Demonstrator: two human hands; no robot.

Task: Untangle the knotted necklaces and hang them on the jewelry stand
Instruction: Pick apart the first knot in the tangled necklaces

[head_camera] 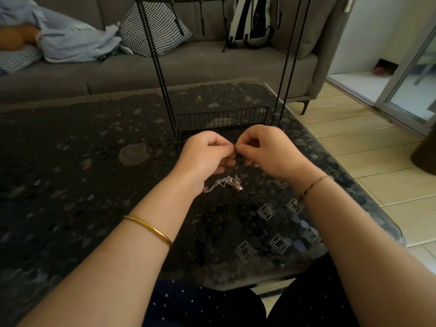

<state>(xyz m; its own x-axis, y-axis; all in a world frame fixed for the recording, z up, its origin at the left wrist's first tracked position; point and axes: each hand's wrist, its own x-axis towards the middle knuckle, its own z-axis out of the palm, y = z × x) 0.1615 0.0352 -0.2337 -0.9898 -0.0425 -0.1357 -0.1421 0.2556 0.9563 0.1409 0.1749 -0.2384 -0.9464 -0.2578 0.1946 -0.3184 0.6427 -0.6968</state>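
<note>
Lap (200,303) in dark dotted fabric sits closest, tucked just under the near edge of the table (70,161), a dark glass-topped one with a pebbly pattern and some little dotted squares printed near the right side. Both forearms reach out over it. Left one wears a plain gold bangle (148,228), right wrist has a thin bracelet (313,185).

Left hand (207,152) and right hand (266,147) meet fingertip to fingertip above the tabletop. Each has thumb and forefinger pinched tight and the other fingers curled under. What they're pinching is a really fine bit of chain, barely visible. You can just make out a faint strand running from the pinch down to the rest of the necklaces (224,184).

That rest is a small pinkish-silver heap lying on the glass right below the hands, between the wrists. It stretches roughly left to right, with a loose run of chain trailing off toward the left wrist. The clumped end is on the right, and a little rounded pendant (238,188) there points back toward the camera.

Just behind the hands is the stand (224,119), black wire with a mesh basket at the bottom. Thin uprights rise to a top rail with hooks hanging off it, at the top edge of view. Nothing is on the hooks.

Further back there's a grey sofa (188,64) with a houndstooth pillow (155,27) and a black-and-white backpack (252,20). Beige floor tiles (368,147) are off to the right.
</note>
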